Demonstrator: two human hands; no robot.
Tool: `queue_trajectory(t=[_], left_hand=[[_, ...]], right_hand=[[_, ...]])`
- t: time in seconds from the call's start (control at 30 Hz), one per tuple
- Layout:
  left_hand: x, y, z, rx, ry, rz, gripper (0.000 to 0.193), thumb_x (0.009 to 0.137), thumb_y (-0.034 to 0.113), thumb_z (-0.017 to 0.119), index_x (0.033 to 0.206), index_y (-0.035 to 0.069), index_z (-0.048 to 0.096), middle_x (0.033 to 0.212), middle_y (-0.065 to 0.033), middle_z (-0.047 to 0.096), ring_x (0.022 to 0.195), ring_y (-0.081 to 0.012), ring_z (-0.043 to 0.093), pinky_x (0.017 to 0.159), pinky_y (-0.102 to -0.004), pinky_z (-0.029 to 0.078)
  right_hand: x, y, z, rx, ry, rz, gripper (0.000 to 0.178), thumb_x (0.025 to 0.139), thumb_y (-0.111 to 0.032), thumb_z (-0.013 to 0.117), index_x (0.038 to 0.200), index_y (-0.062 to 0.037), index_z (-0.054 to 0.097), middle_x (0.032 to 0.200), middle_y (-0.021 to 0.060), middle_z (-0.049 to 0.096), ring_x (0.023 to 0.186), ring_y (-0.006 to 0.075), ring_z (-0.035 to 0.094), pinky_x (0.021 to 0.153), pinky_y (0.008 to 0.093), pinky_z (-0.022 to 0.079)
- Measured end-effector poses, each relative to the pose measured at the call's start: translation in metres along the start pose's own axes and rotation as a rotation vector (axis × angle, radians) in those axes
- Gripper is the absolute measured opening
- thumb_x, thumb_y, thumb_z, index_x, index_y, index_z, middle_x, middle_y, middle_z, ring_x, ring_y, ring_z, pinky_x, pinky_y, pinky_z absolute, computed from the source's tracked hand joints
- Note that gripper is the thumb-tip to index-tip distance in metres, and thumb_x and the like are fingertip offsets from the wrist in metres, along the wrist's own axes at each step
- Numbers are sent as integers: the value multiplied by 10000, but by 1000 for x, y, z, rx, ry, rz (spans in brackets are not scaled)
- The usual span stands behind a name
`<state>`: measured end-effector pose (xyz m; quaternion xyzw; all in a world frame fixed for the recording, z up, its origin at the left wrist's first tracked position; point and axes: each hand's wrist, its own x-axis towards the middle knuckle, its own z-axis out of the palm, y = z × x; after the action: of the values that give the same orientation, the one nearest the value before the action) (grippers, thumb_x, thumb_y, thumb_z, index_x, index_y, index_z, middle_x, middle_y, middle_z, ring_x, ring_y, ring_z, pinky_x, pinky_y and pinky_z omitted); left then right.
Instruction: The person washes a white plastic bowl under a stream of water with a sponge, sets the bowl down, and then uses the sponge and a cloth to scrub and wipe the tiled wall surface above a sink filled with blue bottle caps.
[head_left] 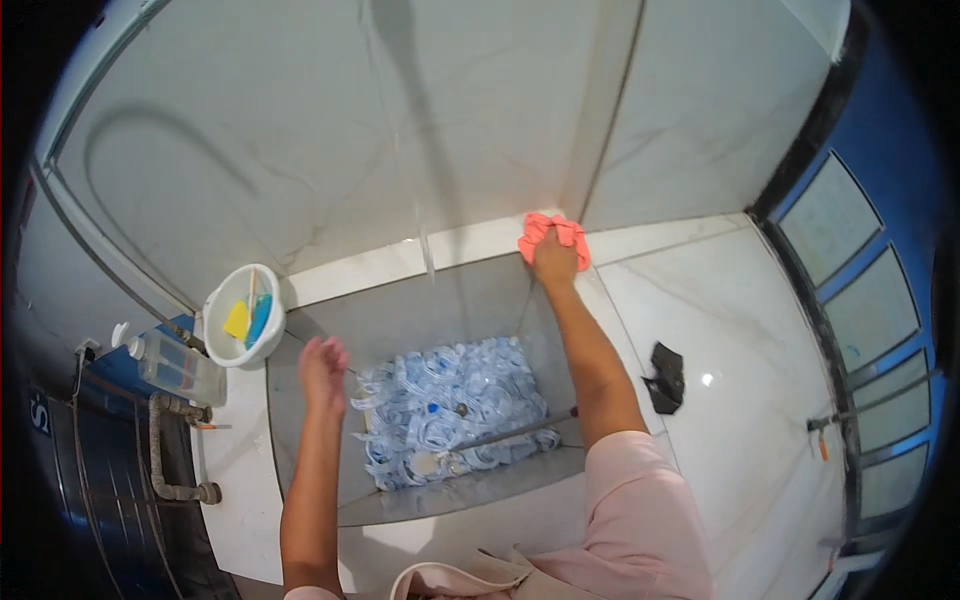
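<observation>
My right hand presses a coral-orange cloth onto the white ledge at the sink's far right corner, fingers bunched on it. Over the left side of the grey sink hovers my left hand. It holds nothing, and its fingers are slightly bent and apart. Many light-blue and white coiled pieces lie heaped on the bottom of the sink; their kind cannot be made out. Across that heap runs a thin dark rod.
Left of the sink stands a white bowl with yellow and blue cleaning items. A clear plastic jug and a pipe with valves are beside it. A torn black piece lies on the right-hand white marbled surface. Tall pale wall panels rise behind.
</observation>
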<state>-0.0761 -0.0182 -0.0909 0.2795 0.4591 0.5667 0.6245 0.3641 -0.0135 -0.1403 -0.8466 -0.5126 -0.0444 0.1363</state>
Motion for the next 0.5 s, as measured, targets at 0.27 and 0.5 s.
queue_trajectory(t=[0.27,0.5], left_hand=[[-15,-59,167,380,-560,-271,289,827,160,545,1085,33,508,949,-67,559,878,-168,551,806,-305,465],[-15,-44,170,222,-979,-875,308,876,351,441,988,86,552,863,-100,579,724,-236,580,657,-385,508]], right_hand=[[-92,8,-22,306,74,-76,141,769,-54,441,858,16,524,861,187,571,814,337,545,640,390,445],[-109,-135,-55,915,79,-403,123,787,-84,486,851,12,526,859,249,574,776,388,569,659,449,434]])
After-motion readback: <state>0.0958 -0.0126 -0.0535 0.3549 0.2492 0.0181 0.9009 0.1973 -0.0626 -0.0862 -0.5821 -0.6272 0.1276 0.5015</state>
